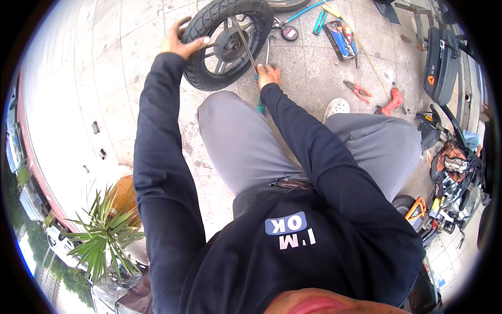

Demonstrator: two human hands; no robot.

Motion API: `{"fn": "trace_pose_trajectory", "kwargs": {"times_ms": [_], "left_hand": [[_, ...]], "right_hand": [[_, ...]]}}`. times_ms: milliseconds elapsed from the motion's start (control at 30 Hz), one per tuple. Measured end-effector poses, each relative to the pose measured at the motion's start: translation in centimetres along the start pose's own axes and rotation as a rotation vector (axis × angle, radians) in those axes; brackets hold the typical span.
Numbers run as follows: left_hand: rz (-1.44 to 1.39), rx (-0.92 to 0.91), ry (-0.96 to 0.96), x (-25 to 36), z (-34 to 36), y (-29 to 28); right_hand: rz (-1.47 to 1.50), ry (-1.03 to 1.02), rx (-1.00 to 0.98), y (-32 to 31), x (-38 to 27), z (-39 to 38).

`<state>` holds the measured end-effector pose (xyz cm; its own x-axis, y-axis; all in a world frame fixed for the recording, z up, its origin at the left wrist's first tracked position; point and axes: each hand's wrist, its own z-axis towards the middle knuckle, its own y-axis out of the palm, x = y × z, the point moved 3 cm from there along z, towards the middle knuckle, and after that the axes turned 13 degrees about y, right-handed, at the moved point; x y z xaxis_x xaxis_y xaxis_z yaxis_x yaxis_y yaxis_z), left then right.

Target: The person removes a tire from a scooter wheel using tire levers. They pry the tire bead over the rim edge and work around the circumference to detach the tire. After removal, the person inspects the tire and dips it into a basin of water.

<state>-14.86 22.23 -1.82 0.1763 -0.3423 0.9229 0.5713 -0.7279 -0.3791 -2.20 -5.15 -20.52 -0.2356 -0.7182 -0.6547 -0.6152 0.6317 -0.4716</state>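
A black-tyred wheel [197,67] with dark spokes stands tilted on the paving before my knees. My left hand [183,43] grips the left side of its tyre, thumb across the sidewall and fingers round the outer edge. My right hand [269,75] is closed round a tyre lever [246,44], a long metal bar with a teal grip. Its bar slants up across the wheel's face to the rim near the top. Whether the tip is under the tyre bead, I cannot tell. A second thin metal rod [268,51] lies just right of the wheel.
Beyond the wheel lies another tyre [286,5]. A round gauge [289,33] with a teal hose, a teal-handled tool [319,22] and a black tray [340,40] are to its right. Red-handled pliers [358,91] and a red power tool [392,102] lie nearer. A potted plant [104,233] stands left.
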Motion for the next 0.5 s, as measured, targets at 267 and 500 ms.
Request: {"fn": "trace_pose_trajectory", "kwargs": {"times_ms": [267, 500], "left_hand": [[0.488, 0.144, -0.008, 4.2, -3.3, 4.0], [0.711, 0.002, 0.020, 10.8, -0.7, 5.7]], "right_hand": [[-0.252, 0.378, -0.132, -1.5, 2.7, 0.3], [-0.612, 0.144, -0.192, 0.5, 3.6, 0.0]]}}
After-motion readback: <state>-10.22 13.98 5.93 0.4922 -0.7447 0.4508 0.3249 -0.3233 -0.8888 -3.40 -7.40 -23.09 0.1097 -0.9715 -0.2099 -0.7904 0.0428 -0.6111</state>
